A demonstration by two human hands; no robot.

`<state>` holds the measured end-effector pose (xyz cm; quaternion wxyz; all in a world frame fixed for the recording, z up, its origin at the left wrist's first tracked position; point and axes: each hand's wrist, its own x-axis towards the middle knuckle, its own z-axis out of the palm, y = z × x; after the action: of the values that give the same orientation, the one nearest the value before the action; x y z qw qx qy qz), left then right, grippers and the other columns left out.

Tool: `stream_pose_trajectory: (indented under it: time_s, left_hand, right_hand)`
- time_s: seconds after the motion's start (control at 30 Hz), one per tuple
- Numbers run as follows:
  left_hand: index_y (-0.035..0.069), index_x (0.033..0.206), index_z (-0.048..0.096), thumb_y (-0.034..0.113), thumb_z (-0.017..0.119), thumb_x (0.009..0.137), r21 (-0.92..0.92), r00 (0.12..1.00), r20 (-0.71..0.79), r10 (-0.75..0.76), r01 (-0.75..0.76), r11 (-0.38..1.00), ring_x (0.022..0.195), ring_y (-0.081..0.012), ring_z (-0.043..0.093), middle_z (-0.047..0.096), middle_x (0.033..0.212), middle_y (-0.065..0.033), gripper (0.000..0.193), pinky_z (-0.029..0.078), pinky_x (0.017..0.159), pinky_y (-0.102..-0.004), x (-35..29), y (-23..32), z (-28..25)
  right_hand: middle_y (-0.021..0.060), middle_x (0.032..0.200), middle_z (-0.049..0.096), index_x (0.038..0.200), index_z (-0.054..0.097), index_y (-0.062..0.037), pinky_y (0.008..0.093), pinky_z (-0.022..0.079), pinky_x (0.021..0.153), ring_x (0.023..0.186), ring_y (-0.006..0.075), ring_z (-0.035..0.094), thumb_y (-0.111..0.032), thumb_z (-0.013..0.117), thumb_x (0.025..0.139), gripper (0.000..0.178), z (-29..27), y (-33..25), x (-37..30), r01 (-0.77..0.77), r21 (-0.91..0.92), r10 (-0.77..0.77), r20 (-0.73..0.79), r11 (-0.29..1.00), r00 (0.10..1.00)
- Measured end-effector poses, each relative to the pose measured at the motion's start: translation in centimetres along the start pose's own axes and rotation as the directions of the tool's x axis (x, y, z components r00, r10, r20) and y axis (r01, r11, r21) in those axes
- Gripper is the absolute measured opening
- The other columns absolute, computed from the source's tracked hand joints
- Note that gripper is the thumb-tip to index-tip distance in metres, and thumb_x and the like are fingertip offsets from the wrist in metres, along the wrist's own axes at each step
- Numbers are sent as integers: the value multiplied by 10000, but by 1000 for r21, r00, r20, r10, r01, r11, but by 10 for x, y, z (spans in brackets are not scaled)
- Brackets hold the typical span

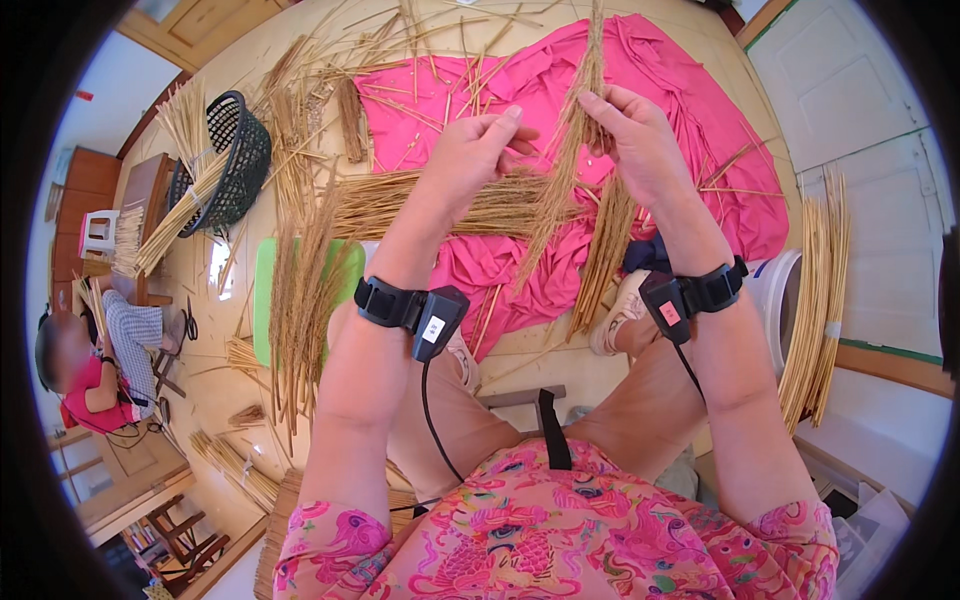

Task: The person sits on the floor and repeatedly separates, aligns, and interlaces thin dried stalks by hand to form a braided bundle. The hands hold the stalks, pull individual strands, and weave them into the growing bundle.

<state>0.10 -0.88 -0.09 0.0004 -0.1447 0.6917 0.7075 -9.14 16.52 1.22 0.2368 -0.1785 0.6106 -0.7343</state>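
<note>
In the upper middle, my right hand is closed round a bundle of dried seed-headed stalks. The stalks run upward out of the grip, and their bushy tops hang down to the left. My left hand is a short way to the left, its thumb and half-curled fingers apart, with nothing visible in it. Below both hands, a thick pile of similar stalks lies across a pink cloth. Another stalk bundle rests on the cloth below my right hand.
At left, more stalks lie over a green stool-like surface. A dark mesh basket holds pale stems. Another person sits at far left with stalks. On the right, tall straw bundles lean beside a white bucket.
</note>
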Motion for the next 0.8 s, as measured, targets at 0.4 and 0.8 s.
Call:
stream_pose_trajectory:
  time_s: [0.4, 0.8]
  left_hand:
    - [-45, 1110, 552, 429, 284, 1005, -188, 931, 359, -59, 135, 973, 875, -217, 620, 641, 950, -163, 554, 490, 824, -327, -8, -7, 23]
    - [-48, 1127, 499, 225, 347, 1009, -397, 969, 249, 11, 91, 913, 914, -232, 631, 620, 1029, -187, 334, 523, 831, -324, 0, -8, 20]
  right_hand:
    - [-38, 788, 597, 963, 643, -56, 203, 402, 613, 678, 37, 510, -206, 622, 895, 166, 13, 15, -3, -46, -103, 52, 51, 994, 997]
    - [53, 867, 617, 941, 611, 19, 216, 462, 656, 761, 79, 552, -191, 657, 866, 228, 21, 15, -7, 41, -196, -67, -126, 980, 990]
